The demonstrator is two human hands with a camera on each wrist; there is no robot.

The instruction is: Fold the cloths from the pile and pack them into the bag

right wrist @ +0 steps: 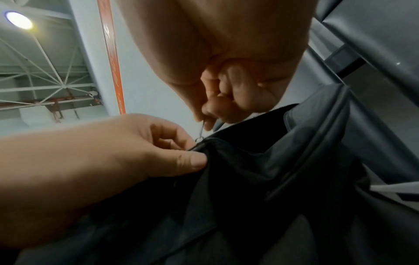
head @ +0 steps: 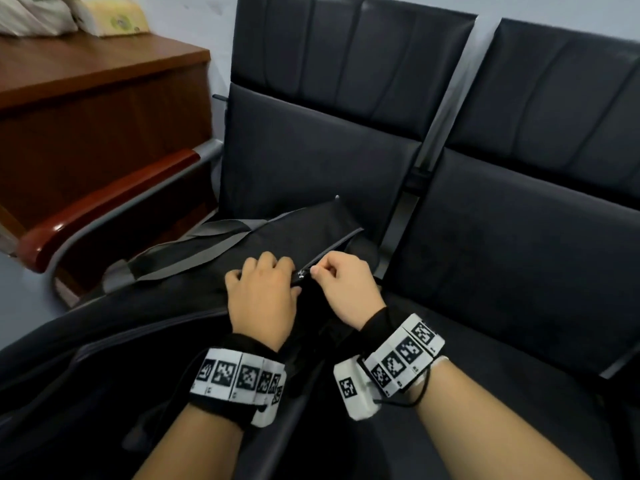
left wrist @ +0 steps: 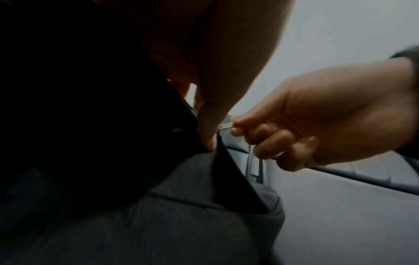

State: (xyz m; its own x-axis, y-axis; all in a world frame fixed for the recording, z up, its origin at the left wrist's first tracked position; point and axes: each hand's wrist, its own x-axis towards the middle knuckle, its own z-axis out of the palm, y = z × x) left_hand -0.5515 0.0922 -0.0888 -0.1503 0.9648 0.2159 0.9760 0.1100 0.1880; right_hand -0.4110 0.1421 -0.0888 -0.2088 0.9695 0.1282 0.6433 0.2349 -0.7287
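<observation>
A large black bag (head: 294, 233) with grey straps (head: 207, 244) lies across the left seat and my lap. My left hand (head: 263, 292) grips the bag's fabric edge beside the zip, thumb and fingers curled on it (right wrist: 195, 159). My right hand (head: 343, 285) pinches the small metal zipper pull (head: 302, 273) between thumb and forefinger; the pull shows as a thin metal tab (left wrist: 225, 126) and a wire loop (right wrist: 200, 133). The bag's dark fabric (right wrist: 260, 179) folds below both hands. No cloths are visible.
Black padded bench seats (head: 519, 237) stretch to the right, with backrests (head: 346, 57) behind. A red-brown armrest (head: 104, 209) and a wooden cabinet (head: 86, 98) stand at the left, with white bags and a yellow pack (head: 114, 15) on top.
</observation>
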